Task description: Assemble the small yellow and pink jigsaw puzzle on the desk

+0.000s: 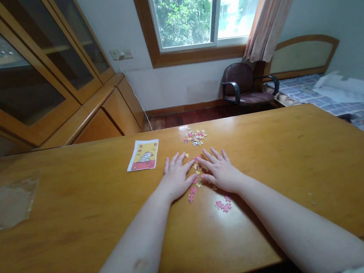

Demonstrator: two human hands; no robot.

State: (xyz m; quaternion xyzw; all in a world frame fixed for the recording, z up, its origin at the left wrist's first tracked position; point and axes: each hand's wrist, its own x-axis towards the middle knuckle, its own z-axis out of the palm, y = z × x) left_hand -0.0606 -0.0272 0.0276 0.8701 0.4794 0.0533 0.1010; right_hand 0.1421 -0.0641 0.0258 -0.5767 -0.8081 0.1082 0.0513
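My left hand (176,177) rests with spread fingers on the table, its thumb and index finger at the edge of some yellow and pink jigsaw puzzle pieces (196,166). From the other side my right hand (222,170) reaches these same pieces, fingers apart and palm down. Part of them is hidden by the hands. Joined pink pieces (192,194) lie just below my left thumb. Several loose pink pieces (223,205) are near my right wrist. Farther off sits a pile of mixed pieces (195,136). Left of my left hand lies a picture card (143,155) with a white cartoon animal.
The wooden table (91,238) spans the view. A clear plastic bag (9,201) lies at its left. Beyond the far edge stand a dark office chair (245,83) and, at right, a bed (340,93). A glass-door cabinet (41,83) lines the left wall.
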